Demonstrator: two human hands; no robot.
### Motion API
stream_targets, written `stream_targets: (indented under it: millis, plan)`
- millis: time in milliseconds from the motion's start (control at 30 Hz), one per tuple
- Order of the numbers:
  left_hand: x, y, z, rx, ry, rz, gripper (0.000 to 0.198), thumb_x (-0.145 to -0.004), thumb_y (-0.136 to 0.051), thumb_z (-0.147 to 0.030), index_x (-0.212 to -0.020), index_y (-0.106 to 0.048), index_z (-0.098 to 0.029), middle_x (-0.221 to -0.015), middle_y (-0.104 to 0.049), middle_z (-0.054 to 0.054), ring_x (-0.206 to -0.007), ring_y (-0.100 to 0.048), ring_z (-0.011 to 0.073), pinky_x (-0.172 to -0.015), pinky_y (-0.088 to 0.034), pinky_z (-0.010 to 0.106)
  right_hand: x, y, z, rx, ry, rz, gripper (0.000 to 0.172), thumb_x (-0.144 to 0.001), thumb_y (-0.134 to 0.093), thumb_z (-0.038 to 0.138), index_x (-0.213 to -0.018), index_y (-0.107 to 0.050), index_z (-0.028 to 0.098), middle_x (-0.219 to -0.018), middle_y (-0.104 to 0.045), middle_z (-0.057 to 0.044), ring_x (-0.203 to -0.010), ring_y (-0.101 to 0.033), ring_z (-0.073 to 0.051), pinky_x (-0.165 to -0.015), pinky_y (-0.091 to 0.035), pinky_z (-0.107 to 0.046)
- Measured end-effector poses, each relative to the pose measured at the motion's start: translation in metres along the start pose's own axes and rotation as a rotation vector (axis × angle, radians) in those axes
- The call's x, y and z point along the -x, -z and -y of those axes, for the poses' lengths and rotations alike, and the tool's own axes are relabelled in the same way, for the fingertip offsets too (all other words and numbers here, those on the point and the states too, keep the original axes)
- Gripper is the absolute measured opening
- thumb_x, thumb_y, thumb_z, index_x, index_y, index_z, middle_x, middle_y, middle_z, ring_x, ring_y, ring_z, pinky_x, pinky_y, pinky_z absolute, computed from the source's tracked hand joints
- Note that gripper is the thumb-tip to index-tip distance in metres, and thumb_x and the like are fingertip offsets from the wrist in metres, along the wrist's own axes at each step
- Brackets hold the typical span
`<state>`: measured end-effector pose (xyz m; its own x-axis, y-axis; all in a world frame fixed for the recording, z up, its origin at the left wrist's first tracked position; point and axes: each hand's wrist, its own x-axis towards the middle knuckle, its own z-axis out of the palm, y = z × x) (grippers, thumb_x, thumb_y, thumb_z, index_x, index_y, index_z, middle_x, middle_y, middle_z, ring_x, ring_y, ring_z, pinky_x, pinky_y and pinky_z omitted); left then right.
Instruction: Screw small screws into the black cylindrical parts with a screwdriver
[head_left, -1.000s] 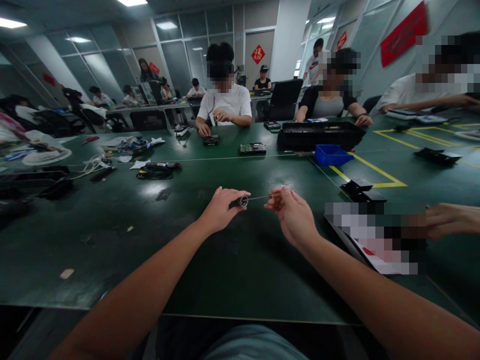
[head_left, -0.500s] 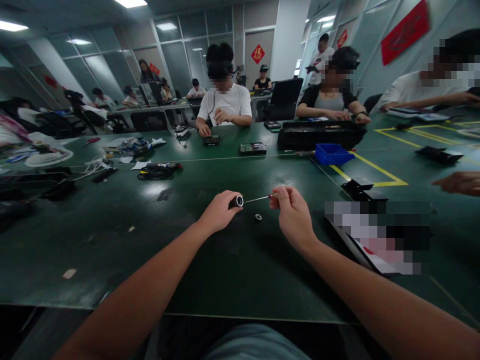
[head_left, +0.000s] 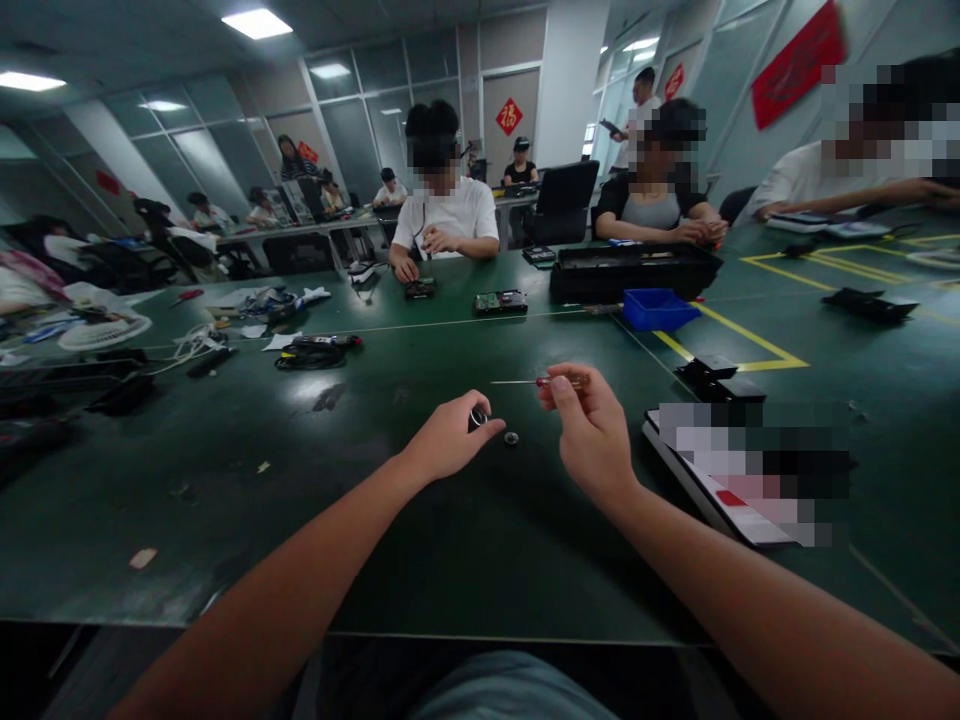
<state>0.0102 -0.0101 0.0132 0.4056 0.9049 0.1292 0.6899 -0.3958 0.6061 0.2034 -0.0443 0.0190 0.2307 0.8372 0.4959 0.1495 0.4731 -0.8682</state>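
My left hand (head_left: 452, 436) is wrapped round a short black tube (head_left: 477, 416) with a silver rim at its open end; most of it is hidden in the palm. A small round dark cap with a silvery centre (head_left: 511, 439) lies on the green table just right of those fingers. My right hand (head_left: 589, 425) grips a screwdriver (head_left: 541, 381) by its handle, a red collar showing near the fingers. Its thin metal shaft points left, above and apart from the tube.
Right of my right arm lies a white box or booklet (head_left: 701, 490), partly blurred. Beyond are black brackets (head_left: 721, 380), a blue bin (head_left: 660, 310), a long black housing (head_left: 634, 272), a circuit board (head_left: 500, 301) and a coiled black cable (head_left: 311, 352). Co-workers sit across the table.
The screwdriver has lifted away from the tube's mouth and turned more level. My left hand has lowered slightly with the tube, whose open end shows less now.
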Motion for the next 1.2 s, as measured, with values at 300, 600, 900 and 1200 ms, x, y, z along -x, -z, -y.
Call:
stream_targets:
  millis: [300, 600, 900, 1200]
  plan:
    - [-0.015, -0.018, -0.007, -0.341, -0.116, 0.211, 0.04, -0.097, -0.054, -0.043, -0.13, -0.064, -0.023, -0.111, -0.065, 0.009, -0.099, -0.064, 0.0255, -0.082, -0.05, 0.036, 0.0, 0.001, -0.001, -0.013, 0.003, 0.017, 0.016, -0.098, -0.055, 0.036, -0.106, -0.063, 0.025, -0.093, -0.07, -0.003, -0.086, -0.067, -0.019, -0.08, -0.053, -0.039]
    - [-0.02, -0.012, 0.0, -0.312, -0.061, 0.179, 0.026, -0.092, -0.061, -0.042, -0.106, -0.069, -0.022, -0.104, -0.071, 0.006, -0.092, -0.066, 0.0246, -0.074, -0.048, 0.033, -0.001, 0.0, -0.005, -0.026, -0.036, 0.039, 0.018, -0.098, -0.055, 0.039, -0.106, -0.063, 0.025, -0.092, -0.07, -0.003, -0.086, -0.066, -0.02, -0.082, -0.052, -0.04]
    - [-0.009, 0.054, 0.076, 0.422, 0.326, -0.245, 0.023, -0.086, -0.061, -0.037, -0.093, -0.068, -0.017, -0.085, -0.065, 0.005, -0.063, -0.054, 0.0133, -0.056, -0.038, 0.025, -0.002, 0.001, -0.006, -0.051, -0.086, 0.075, 0.02, -0.098, -0.054, 0.04, -0.106, -0.063, 0.024, -0.094, -0.069, -0.004, -0.088, -0.065, -0.019, -0.083, -0.052, -0.039]
    - [0.062, 0.172, 0.141, 0.971, 0.645, -0.902, 0.009, -0.091, -0.046, -0.012, -0.088, -0.054, -0.013, -0.074, -0.053, 0.0, -0.059, -0.047, 0.0102, -0.056, -0.039, 0.022, -0.001, -0.001, -0.009, -0.028, -0.127, 0.146, 0.024, -0.097, -0.054, 0.044, -0.104, -0.064, 0.023, -0.09, -0.068, -0.004, -0.084, -0.066, -0.02, -0.081, -0.053, -0.039]
